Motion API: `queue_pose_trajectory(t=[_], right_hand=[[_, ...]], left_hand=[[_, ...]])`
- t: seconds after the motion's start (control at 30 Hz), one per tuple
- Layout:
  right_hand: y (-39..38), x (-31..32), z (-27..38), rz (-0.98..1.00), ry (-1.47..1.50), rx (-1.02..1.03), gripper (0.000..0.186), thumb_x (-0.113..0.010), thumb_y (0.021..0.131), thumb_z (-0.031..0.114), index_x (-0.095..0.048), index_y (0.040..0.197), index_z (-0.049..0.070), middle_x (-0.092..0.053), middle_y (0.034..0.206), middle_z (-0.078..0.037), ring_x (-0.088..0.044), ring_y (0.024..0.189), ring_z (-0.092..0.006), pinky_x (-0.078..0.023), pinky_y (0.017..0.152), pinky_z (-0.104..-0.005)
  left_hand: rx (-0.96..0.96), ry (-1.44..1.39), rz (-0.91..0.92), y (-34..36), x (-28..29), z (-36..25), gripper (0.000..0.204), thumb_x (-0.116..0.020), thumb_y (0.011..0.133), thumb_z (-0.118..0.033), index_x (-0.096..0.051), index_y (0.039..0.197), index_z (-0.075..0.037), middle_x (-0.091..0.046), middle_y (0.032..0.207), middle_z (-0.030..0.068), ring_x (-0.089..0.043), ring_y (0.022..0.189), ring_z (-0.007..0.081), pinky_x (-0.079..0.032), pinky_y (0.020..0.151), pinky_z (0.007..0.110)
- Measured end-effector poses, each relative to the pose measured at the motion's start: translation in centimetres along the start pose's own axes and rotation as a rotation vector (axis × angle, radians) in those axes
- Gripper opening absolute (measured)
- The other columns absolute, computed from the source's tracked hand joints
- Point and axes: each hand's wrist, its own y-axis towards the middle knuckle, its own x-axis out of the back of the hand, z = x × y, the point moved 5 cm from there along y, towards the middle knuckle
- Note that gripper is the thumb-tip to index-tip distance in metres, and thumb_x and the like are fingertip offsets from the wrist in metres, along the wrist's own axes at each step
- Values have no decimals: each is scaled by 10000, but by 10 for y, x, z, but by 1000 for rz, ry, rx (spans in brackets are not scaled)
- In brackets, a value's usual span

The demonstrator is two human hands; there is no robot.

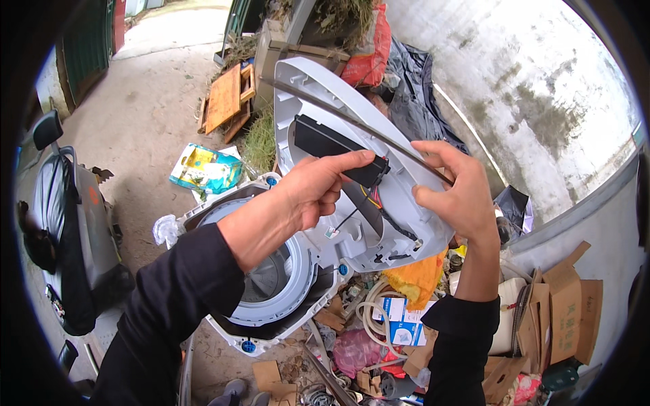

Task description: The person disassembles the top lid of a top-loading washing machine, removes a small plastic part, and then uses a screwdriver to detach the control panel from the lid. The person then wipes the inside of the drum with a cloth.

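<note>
A top-loading washing machine [303,284] stands below me, its round drum exposed. Its pale grey top cover [399,196] is tilted up, underside toward me. In the cover lies a long black control module [325,139] with coloured wires [374,197] at its near end. The thumb of my left hand [308,193] presses on that end, its other fingers curled in. A loose wire ends in a small white connector [332,233]. My right hand [460,193] pinches the near end of a long thin dark strip [338,115] that crosses the cover.
Cardboard boxes [560,314] stand at the right, beside a pale hose [374,314] and mixed scrap. A scooter [74,216] is parked at the left. A wooden stool [225,100] and a yellow-and-blue bag [206,169] lie beyond the machine. A stained wall [521,81] rises at the back right.
</note>
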Motion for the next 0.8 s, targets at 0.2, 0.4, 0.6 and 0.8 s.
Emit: queue_pose_trajectory(t=[0.2, 0.4, 0.6, 0.8], right_hand=[[-2, 0, 8, 16, -19, -14, 536, -707, 684, 62, -643, 1203, -54, -750, 987, -182, -722, 877, -175, -555, 821, -291], [2, -1, 2, 41, 48, -31, 531, -715, 690, 20, -637, 1209, -65, -743, 1031, -166, -704, 915, -156, -542, 862, -284], [3, 0, -9, 27, 105, -50, 532, -721, 691, -5, -637, 1212, -70, -731, 1041, -135, -687, 942, -135, -534, 869, -277], [5, 0, 3, 74, -18, -93, 565, -702, 697, -13, -628, 1256, -40, -722, 1029, -124, -683, 944, -139, -539, 831, -278]], left_hand=[[71, 30, 60, 28, -5, -14, 359, -672, 934, -455, -630, 856, -107, -283, 527, -125, -163, 406, 20, -105, 404, 221], [73, 81, 178, 38, -10, -25, 359, -674, 921, -448, -586, 766, -137, -322, 550, -117, -182, 393, 15, -99, 368, 216], [163, 153, 331, 46, -11, -30, 430, -640, 957, -473, -598, 838, -63, -239, 490, -139, -181, 384, -3, -106, 363, 186], [43, 263, 319, 46, -6, -39, 498, -736, 876, -539, -620, 825, -57, -319, 487, -106, -223, 376, 0, -121, 357, 193]])
